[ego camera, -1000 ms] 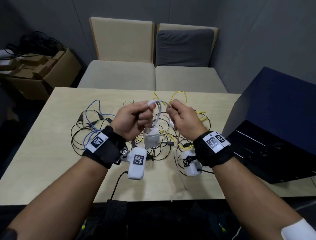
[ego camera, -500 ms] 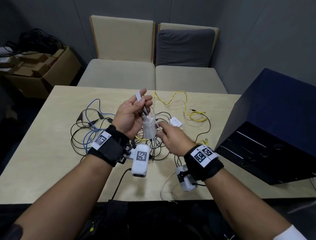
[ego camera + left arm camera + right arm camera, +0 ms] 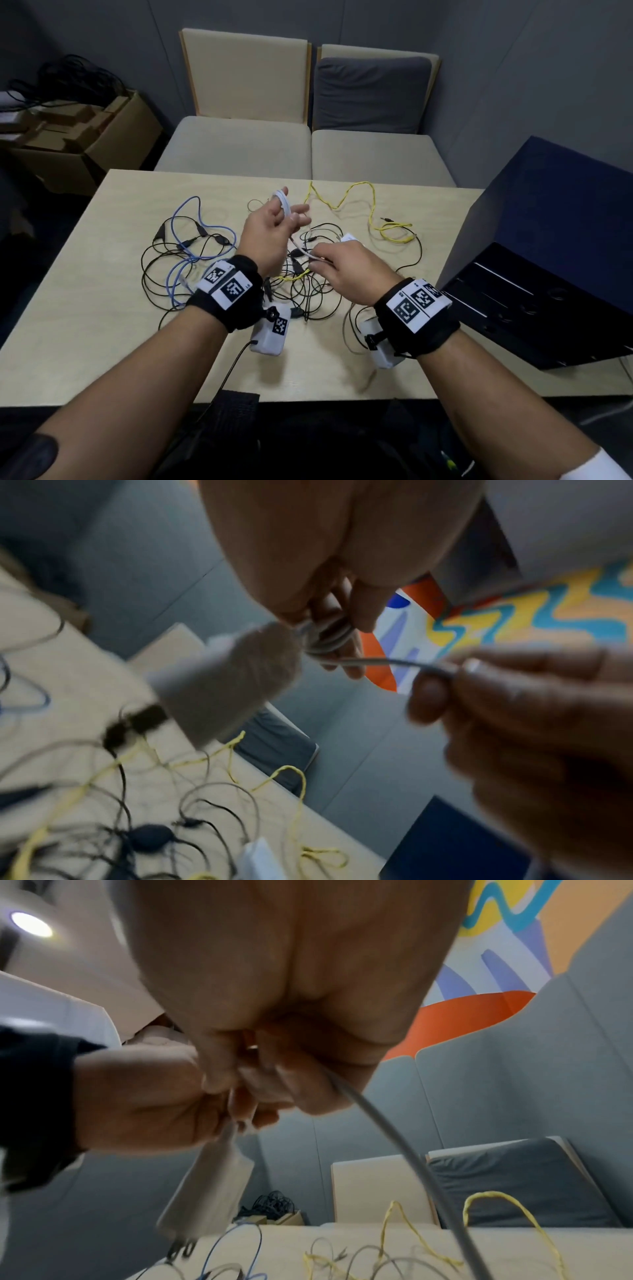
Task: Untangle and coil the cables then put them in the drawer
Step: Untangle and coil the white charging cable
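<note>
Item: white cable (image 3: 283, 202), part-coiled. Turns are wound round the extended fingers (image 3: 297, 216) of the left hand (image 3: 270, 233); in the left wrist view the loops (image 3: 325, 639) are seen stacked on two fingers, with the thumb laid beside them. A blurred white plug block (image 3: 222, 683) hangs just below the loops.

Free run: pinched between thumb and fingertips (image 3: 428, 693) of the right hand (image 3: 346, 270), just beside the left hand; the rest of the strand is trailed down toward the table (image 3: 85, 308).

Remaining stock, uncoiled on the table: black cables (image 3: 308, 298) in a tangle under both hands, a blue cable (image 3: 185, 246) to the left, a yellow cable (image 3: 359, 198) at the far side.

Destination: dark cabinet (image 3: 548, 240) at the right edge; an open drawer cannot be made out.

Handling notes, as judged: the step is taken to be winding.
- Light, even tension is to be kept on the free run, so that each turn is laid beside the last, not across it.
- The left fingers are best held spread, lest the loops slip off.
- The trailing strand is to be fed clear of the black tangle, which could otherwise be dragged up.
- The plug block is to be steadied against swinging.
</note>
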